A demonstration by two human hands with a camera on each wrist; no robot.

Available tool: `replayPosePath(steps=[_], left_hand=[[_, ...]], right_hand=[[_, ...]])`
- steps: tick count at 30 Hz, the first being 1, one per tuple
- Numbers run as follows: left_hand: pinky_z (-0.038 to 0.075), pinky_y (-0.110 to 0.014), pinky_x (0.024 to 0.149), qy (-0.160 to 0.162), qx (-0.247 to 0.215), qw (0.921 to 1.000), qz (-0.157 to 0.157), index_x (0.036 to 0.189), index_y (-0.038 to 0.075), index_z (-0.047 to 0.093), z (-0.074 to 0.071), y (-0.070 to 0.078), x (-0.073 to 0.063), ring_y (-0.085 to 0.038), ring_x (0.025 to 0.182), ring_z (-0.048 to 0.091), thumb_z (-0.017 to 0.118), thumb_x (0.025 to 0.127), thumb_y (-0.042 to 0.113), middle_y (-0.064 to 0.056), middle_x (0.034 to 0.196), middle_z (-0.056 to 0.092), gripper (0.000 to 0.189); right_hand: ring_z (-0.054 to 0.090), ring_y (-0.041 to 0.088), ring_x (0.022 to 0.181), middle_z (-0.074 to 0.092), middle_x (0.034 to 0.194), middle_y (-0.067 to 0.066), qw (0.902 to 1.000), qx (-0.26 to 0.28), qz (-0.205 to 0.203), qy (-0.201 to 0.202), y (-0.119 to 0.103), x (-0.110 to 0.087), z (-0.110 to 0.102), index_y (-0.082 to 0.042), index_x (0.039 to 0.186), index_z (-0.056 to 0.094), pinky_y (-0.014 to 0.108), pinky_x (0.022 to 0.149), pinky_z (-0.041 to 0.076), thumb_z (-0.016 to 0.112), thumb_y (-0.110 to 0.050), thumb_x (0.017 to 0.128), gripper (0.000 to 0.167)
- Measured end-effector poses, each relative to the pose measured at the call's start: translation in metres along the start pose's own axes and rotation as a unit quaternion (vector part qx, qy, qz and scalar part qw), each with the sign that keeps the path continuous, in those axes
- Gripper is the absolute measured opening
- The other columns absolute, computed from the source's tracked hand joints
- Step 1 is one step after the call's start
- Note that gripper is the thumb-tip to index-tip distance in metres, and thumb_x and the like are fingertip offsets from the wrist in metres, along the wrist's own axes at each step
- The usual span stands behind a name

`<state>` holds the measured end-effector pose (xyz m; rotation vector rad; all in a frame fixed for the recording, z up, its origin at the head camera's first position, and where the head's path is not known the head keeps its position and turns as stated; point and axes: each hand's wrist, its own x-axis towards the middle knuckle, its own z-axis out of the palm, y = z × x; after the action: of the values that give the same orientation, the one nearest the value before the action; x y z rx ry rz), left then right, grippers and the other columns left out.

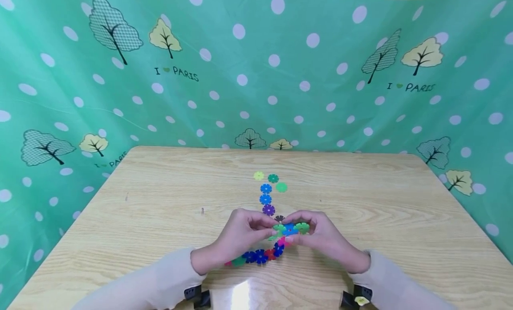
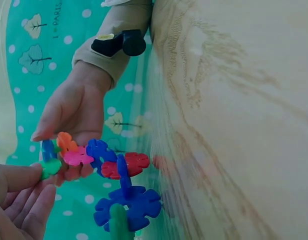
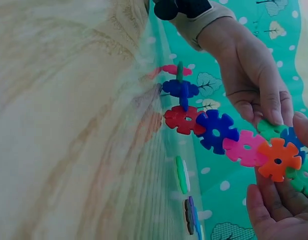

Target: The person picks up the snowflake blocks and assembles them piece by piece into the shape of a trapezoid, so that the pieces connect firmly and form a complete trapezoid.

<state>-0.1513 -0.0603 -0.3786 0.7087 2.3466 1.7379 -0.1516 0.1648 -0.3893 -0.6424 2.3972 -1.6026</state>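
My left hand (image 1: 236,236) pinches a green notched snowflake disc (image 3: 269,129) at the upper end of a chain of interlocking plastic discs. From the other side, my right hand (image 1: 322,234) grips the same end with thumb and fingers, at a blue disc (image 1: 290,230) and a green disc (image 1: 302,228). Below the fingers come an orange disc (image 3: 279,160), a pink disc (image 3: 246,148), a dark blue disc (image 3: 217,132) and a red disc (image 3: 184,120). The chain's tail, with more dark blue discs (image 1: 260,256), trails down to the left, low over the table.
Loose discs lie on the wooden table (image 1: 160,189) beyond my hands: yellow (image 1: 258,176), dark green (image 1: 273,178), light green (image 1: 282,187), two blue (image 1: 266,193), purple (image 1: 269,210) and a dark one (image 1: 279,218). A green dotted curtain (image 1: 256,78) hangs behind the table.
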Motion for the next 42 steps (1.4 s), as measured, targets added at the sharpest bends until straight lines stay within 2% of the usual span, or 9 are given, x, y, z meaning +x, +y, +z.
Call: replayPosePath(steps=[2,7,15,20,25,27,29,34,42], left_hand=[[0.056,-0.022,0.064,0.006,0.0,1.0,0.002,0.092,0.003,0.073,0.002,-0.001,0.0,-0.009,0.072,0.067,0.072,0.081,0.002,-0.008,0.085,0.072,0.012],[0.056,-0.022,0.063,0.015,-0.007,0.9998,0.005,0.09,0.003,0.073,0.006,-0.002,0.002,-0.009,0.07,0.066,0.073,0.079,0.001,-0.008,0.084,0.071,0.011],[0.056,-0.021,0.063,-0.006,-0.022,0.9997,-0.003,0.09,0.005,0.072,0.006,-0.001,0.006,-0.01,0.072,0.066,0.075,0.079,0.007,-0.006,0.085,0.071,0.012],[0.056,-0.023,0.068,-0.065,-0.009,0.9978,-0.007,0.094,0.004,0.071,-0.007,-0.004,0.014,-0.011,0.078,0.066,0.074,0.081,0.01,-0.006,0.089,0.071,0.015],[0.055,-0.025,0.077,-0.163,-0.009,0.9857,-0.043,0.098,0.001,0.069,-0.025,-0.013,0.027,-0.013,0.085,0.067,0.073,0.08,0.006,-0.009,0.095,0.071,0.019],[0.054,-0.025,0.079,-0.18,0.002,0.9821,-0.055,0.099,0.001,0.069,-0.03,-0.018,0.032,-0.015,0.088,0.066,0.073,0.079,0.004,-0.01,0.097,0.07,0.021],[0.054,-0.024,0.08,-0.178,0.02,0.9818,-0.065,0.101,0.002,0.069,-0.034,-0.024,0.035,-0.017,0.091,0.065,0.073,0.079,0.004,-0.009,0.1,0.07,0.023],[0.055,-0.025,0.074,-0.139,0.061,0.9844,-0.09,0.102,0.007,0.07,-0.037,-0.036,0.039,-0.019,0.092,0.064,0.072,0.077,0.001,-0.005,0.104,0.068,0.025],[0.052,-0.024,0.077,-0.112,0.119,0.9832,-0.081,0.101,0.011,0.071,-0.034,-0.051,0.038,-0.013,0.089,0.06,0.075,0.074,-0.001,0.0,0.103,0.069,0.03]], right_hand=[[0.059,0.016,0.101,0.069,0.104,-0.002,0.9999,0.01,-0.004,0.0,-0.001,0.0,0.001,-0.014,0.105,0.068,0.033,0.087,0.046,0.074,-0.018,0.081,0.025],[0.061,0.016,0.096,0.07,0.1,-0.002,0.9998,0.019,-0.008,0.008,-0.002,0.0,0.003,-0.014,0.102,0.069,0.044,0.091,0.041,0.07,-0.017,0.085,0.018],[0.063,0.014,0.085,0.07,0.093,0.005,0.9997,0.019,-0.012,0.007,-0.003,0.004,0.005,-0.005,0.095,0.068,0.029,0.079,0.052,0.068,-0.015,0.086,0.013],[0.064,0.015,0.08,0.069,0.089,0.005,0.9993,0.034,-0.017,-0.007,-0.002,0.003,0.001,-0.004,0.093,0.068,0.029,0.074,0.054,0.067,-0.013,0.086,0.011],[0.064,0.015,0.08,0.069,0.089,0.007,0.9981,0.05,-0.026,-0.024,0.0,0.002,-0.004,-0.004,0.092,0.068,0.029,0.073,0.055,0.068,-0.01,0.086,0.009],[0.064,0.015,0.079,0.069,0.089,0.008,0.9976,0.052,-0.035,-0.031,0.002,0.002,-0.006,-0.003,0.091,0.068,0.029,0.073,0.055,0.068,-0.009,0.086,0.008],[0.064,0.015,0.079,0.069,0.089,0.01,0.9969,0.053,-0.044,-0.037,0.002,0.003,-0.006,0.0,0.091,0.067,0.03,0.073,0.055,0.067,-0.008,0.086,0.009],[0.064,0.014,0.079,0.068,0.088,0.01,0.9966,0.048,-0.05,-0.043,0.003,0.003,-0.006,0.004,0.092,0.066,0.03,0.073,0.055,0.067,-0.008,0.086,0.014],[0.064,0.013,0.081,0.069,0.089,0.005,0.9963,0.042,-0.064,-0.039,0.005,0.0,-0.005,-0.002,0.094,0.068,0.03,0.075,0.055,0.066,-0.007,0.087,0.009]])
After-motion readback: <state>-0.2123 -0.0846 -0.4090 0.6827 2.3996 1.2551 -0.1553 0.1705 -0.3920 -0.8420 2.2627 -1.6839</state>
